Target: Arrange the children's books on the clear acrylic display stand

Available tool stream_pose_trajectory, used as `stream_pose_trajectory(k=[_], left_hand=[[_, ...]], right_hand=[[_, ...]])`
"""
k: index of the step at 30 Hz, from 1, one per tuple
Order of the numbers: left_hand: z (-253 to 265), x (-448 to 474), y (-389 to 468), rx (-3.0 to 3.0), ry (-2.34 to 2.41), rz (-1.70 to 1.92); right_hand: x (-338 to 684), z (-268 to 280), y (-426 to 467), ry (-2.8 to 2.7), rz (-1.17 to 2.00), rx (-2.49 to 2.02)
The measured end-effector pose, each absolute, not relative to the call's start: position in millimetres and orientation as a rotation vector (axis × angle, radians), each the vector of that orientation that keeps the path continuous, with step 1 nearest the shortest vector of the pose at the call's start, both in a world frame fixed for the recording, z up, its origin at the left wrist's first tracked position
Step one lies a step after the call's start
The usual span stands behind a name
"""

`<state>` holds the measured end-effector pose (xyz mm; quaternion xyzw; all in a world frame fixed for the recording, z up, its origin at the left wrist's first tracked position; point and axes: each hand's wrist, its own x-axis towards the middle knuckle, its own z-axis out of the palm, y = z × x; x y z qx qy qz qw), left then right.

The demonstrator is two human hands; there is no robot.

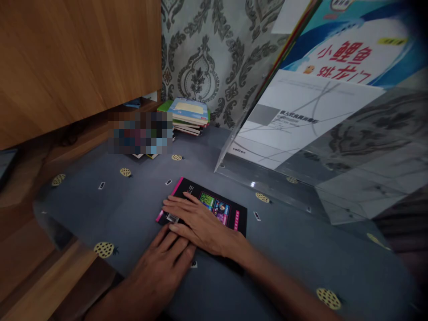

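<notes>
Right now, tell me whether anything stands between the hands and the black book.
Nothing visible: the right hand lies on the book, the left hand at its near edge; the clear stand is apart from it.

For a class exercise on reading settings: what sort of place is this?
Probably a study spot in a home: a black book lies on a pineapple-print cloth, with a stack of books farther back, near patterned wallpaper.
</notes>
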<state>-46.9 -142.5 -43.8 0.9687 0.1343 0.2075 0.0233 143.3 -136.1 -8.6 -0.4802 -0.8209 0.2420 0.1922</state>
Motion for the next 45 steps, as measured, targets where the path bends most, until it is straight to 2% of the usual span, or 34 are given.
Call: stream_pose_trajectory(k=[11, 29, 34, 45], left_hand=[[-58.1, -47.4, -141.4, 3.04, 0.412, 0.77], [-20.6, -12.5, -78.0, 3.11, 0.415, 0.516], [-29.5, -14.0, -80.1, 3.211, 0.385, 0.621], [-34.6, -16.6, -78.0, 3.236, 0.374, 0.609]], right_hand=[[162.9, -28.4, -113.5, -2.239, 0.367, -1.553], [163.4, -29.5, -120.5, -2.271, 0.177, -1.707], [172.7, -29.5, -139.0, -2.19, 0.148, -1.781], [229.4, -41.5, -225.3, -1.923, 0.142, -1.916]])
